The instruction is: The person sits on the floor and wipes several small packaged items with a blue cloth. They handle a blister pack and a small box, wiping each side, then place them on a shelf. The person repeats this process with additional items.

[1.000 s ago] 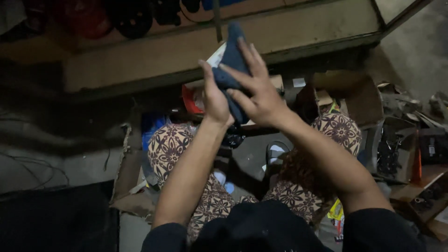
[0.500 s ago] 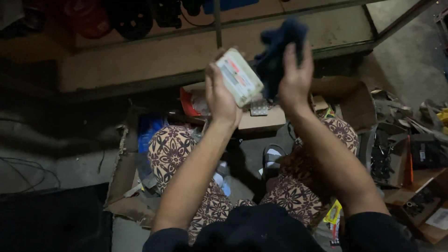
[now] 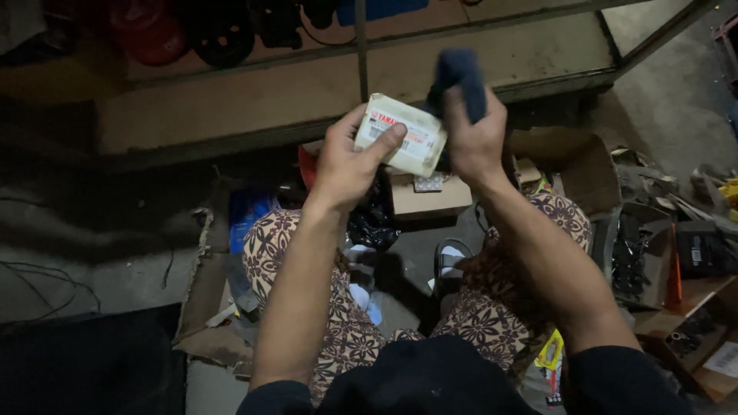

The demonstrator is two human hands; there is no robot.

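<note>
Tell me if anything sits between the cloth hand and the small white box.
Nothing visible does. The right hand grips the dark blue cloth right against the far end of the small white box, which the left hand holds.

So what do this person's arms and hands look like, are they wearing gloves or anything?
No gloves: the left hand and right hand are bare, and I can make out no rings or watch in the dim light. Both forearms are uncovered. Dark, probably black, sleeves end near the elbows, as if short or pushed up. The fingers are uncovered too.
</note>
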